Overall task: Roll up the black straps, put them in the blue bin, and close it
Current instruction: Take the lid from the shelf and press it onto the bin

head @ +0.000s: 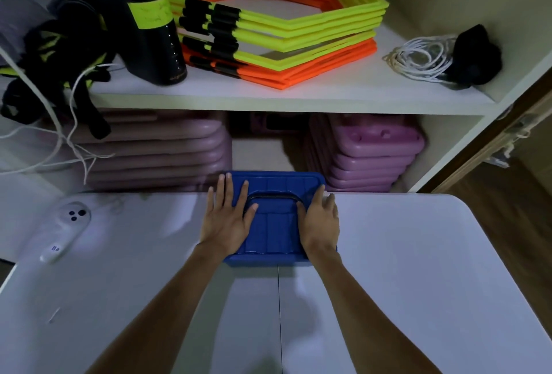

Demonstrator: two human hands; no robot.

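The blue bin (273,226) stands at the far edge of the white table (418,254) with its blue lid on top and a dark handle lying flat across the lid. My left hand (227,218) lies flat on the left half of the lid, fingers spread. My right hand (319,221) lies flat on the right half, fingers reaching the lid's right edge. No black straps show on the table; the bin's inside is hidden by the lid.
A white remote (64,229) lies at the table's left. Behind, a shelf holds stacked yellow and orange hexagon rings (283,30), a black bottle (152,21), white cord (418,57) and tangled black and yellow gear (50,69). Pink blocks (367,155) sit below.
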